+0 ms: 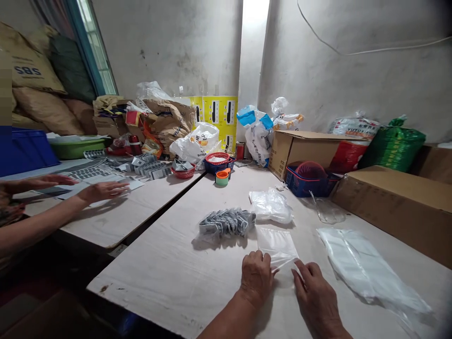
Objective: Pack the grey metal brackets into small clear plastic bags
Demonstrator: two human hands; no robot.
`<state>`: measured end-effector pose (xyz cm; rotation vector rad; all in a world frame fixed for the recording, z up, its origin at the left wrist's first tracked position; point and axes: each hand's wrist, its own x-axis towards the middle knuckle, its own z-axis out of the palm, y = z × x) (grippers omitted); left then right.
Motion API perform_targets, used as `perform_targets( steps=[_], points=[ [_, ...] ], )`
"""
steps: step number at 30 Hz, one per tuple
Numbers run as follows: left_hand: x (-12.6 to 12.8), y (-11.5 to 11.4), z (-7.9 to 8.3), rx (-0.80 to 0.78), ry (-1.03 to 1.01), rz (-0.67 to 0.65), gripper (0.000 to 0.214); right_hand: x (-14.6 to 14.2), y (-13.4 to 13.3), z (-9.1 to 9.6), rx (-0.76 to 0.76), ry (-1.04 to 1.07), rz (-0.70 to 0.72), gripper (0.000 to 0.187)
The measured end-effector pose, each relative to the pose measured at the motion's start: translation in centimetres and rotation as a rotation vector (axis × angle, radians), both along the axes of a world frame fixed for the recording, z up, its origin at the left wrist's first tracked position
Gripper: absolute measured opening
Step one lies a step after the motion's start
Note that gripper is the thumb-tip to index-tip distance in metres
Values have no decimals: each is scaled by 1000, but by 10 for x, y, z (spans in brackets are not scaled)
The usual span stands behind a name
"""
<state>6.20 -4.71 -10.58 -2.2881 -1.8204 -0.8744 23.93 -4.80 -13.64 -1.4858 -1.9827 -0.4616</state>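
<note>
A clear plastic bag [277, 241] lies flat on the table, creased and pulled taut between my two hands. My left hand [257, 278] is closed on the bag's near left edge, with its fingers curled under. Opposite it, my right hand [315, 293] pinches the near right corner between thumb and forefinger. Just beyond the bag is a bundle of folded clear plastic bags [271, 206]. To the left sits a row of grey pieces wrapped in clear plastic [226, 222]. Over on the right, a long stack of flat clear bags [367, 268] rests near my right hand.
At the left table, a co-worker's hands [102, 190] are over grey-printed sheets [93, 172]. A dark gap [165, 200] separates the two tables. Blue baskets [307, 181], an orange-and-green tape roll [221, 177] and cardboard boxes [399, 202] stand towards the back and right.
</note>
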Motion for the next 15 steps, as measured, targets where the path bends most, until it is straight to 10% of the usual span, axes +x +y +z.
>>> perform_targets(
  steps=[15],
  points=[
    [0,-7,2,-89,-87,-51,27,6,0,-8,-87,74,134,29]
  ],
)
